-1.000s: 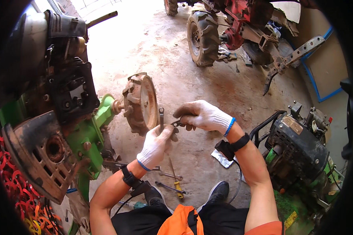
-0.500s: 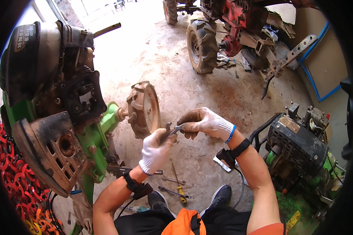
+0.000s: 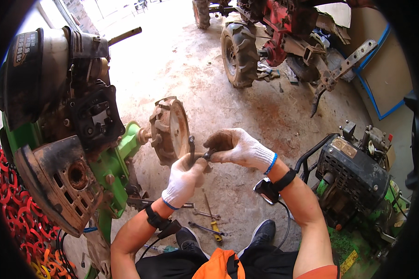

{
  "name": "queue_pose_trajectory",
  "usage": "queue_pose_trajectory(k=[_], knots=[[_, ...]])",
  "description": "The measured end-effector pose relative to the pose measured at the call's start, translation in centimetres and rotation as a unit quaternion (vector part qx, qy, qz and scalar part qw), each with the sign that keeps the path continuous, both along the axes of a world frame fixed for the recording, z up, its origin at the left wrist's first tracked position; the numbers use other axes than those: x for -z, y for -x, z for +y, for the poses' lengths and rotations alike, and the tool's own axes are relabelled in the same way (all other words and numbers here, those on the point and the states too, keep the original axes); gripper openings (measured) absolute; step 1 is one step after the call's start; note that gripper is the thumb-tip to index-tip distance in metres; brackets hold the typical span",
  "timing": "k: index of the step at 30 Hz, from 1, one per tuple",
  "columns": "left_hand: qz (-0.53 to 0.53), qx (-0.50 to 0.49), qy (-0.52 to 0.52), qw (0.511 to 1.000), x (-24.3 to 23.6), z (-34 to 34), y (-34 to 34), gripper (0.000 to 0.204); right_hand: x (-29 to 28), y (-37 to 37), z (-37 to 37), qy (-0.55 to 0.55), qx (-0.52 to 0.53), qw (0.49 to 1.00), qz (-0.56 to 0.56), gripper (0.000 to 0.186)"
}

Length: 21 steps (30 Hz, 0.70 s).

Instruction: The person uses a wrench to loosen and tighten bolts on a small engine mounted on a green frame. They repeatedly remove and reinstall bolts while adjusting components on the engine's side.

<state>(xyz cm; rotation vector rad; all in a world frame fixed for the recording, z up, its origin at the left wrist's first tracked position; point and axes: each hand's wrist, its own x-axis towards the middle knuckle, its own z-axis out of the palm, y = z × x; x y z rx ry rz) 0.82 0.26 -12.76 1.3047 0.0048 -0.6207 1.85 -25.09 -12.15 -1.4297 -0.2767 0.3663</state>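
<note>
In front of me, both white-gloved hands meet above the floor. My left hand [image 3: 184,179] is closed round a dark metal wrench [image 3: 192,145], whose rounded head sticks up past the thumb. My right hand [image 3: 239,148], its glove fingers stained dark, is closed in a pinch on a small dark metal piece [image 3: 210,153] at the left fingertips. Fingers hide most of that piece, so I cannot tell its exact kind. Below my hands lie a spanner [image 3: 206,214], a dark wrench [image 3: 207,229] and a yellow-handled screwdriver [image 3: 215,229].
A green machine [image 3: 114,172] with an exposed engine [image 3: 95,111] and lugged wheel [image 3: 170,131] stands left. Red curved blades [image 3: 21,209] are heaped beside it. Another engine machine [image 3: 354,162] is at right. A red tractor [image 3: 277,39] stands at the far side.
The dark wrench in my left hand has turned more upright. My right fingers have shifted slightly left, and the grey metal end between the hands is now mostly covered.
</note>
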Motion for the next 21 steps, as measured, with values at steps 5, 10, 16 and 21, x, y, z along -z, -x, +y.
queue_pose_trajectory(k=[5, 10, 16, 21], knots=[[0.069, -0.009, 0.054, 0.996, 0.5, 0.0, 0.4, 0.025, 0.2, -0.1, -0.4, -0.064, -0.022, 0.997, 0.043, 0.063], [0.083, -0.012, 0.052, 0.995, 0.7, -0.1, 0.5, 0.025, 0.6, -0.3, -0.5, -0.053, -0.035, 0.997, 0.043, 0.062], [0.134, 0.002, 0.086, 0.987, 0.8, -0.4, 0.6, 0.019, 0.6, -0.3, -0.1, -0.057, -0.041, 0.995, 0.068, 0.048], [0.148, 0.023, 0.124, 0.981, 1.0, -0.4, 0.6, 0.028, 1.0, -0.3, 0.6, -0.058, -0.029, 0.995, 0.077, 0.044]])
